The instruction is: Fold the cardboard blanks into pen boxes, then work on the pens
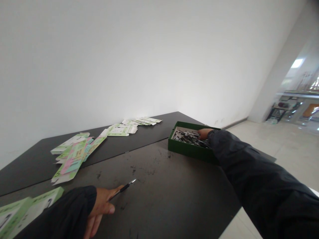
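Observation:
A black ballpoint pen (124, 188) with a clear grip and silver tip lies along the index finger of my left hand (101, 202), which holds it over the dark table. The thumb is apart from the index finger, and the other fingers curl below. My right hand (203, 133) reaches into a green box (191, 151) at the table's right side. Inside the box is a loose heap of similar pens (188, 136). The right fingertips are hidden among these pens, so whether they grip one cannot be made out.
Green-and-white flat cartons (122, 129) lie along the back of the table (159, 186). Pink, yellow and green printed cartons (74, 157) overlap at the left. More green-and-white boxes (37, 209) sit beside my left forearm. A white wall (124, 59) stands behind; tiled floor (274, 142) is at right.

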`<state>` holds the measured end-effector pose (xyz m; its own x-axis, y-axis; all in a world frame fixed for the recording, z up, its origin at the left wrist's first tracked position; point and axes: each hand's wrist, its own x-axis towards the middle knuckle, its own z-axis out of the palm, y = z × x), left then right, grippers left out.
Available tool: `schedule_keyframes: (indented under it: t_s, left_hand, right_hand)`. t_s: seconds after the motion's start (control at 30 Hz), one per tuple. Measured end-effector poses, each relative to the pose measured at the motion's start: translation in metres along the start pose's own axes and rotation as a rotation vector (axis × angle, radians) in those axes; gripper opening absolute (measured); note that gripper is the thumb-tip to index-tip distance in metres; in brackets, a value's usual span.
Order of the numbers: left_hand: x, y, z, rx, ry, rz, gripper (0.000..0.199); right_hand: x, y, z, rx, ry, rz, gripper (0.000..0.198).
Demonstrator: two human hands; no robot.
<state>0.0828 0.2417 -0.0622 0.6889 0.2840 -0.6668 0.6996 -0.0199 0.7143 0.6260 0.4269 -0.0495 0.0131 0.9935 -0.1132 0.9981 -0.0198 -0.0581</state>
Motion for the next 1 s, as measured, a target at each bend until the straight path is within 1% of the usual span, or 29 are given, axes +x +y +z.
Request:
schedule_keyframes:
  t_s: [0.1,0.2,0.37,0.47,0.57,0.73,0.87,1.0]
  left_hand:
    - [-0.001,0.001,0.001,-0.007,-0.001,0.001,0.078]
    - [-0.002,0.002,0.001,0.009,-0.001,0.006,0.079]
    - [0.001,0.0,0.001,0.011,-0.003,0.039,0.077]
    - [0.001,0.001,0.001,0.005,-0.008,0.058,0.08]
    - [0.001,0.002,0.001,0.021,0.001,0.03,0.083]
    - [0.002,0.0,0.001,-0.003,0.013,0.032,0.084]
    - [0.001,0.001,0.001,0.011,0.008,0.021,0.081]
    - [-0.002,0.004,0.001,0.029,0.011,-0.022,0.076]
  right_hand:
    - [-0.003,0.002,-0.005,0.106,-0.009,-0.041,0.027]
    - [-0.005,0.006,-0.01,0.258,-0.014,-0.069,0.025]
    - [-0.006,0.009,-0.011,0.502,-0.002,-0.068,0.028]
    - [-0.006,0.009,-0.011,0.597,0.006,-0.063,0.03]
    - [-0.008,0.008,-0.011,0.649,-0.001,-0.058,0.029]
    - [-0.012,0.005,-0.012,0.646,-0.004,-0.057,0.028]
    - [-0.009,0.002,-0.017,0.543,0.081,-0.036,0.031]
    - [-0.007,0.002,-0.029,0.368,0.182,0.001,0.032]
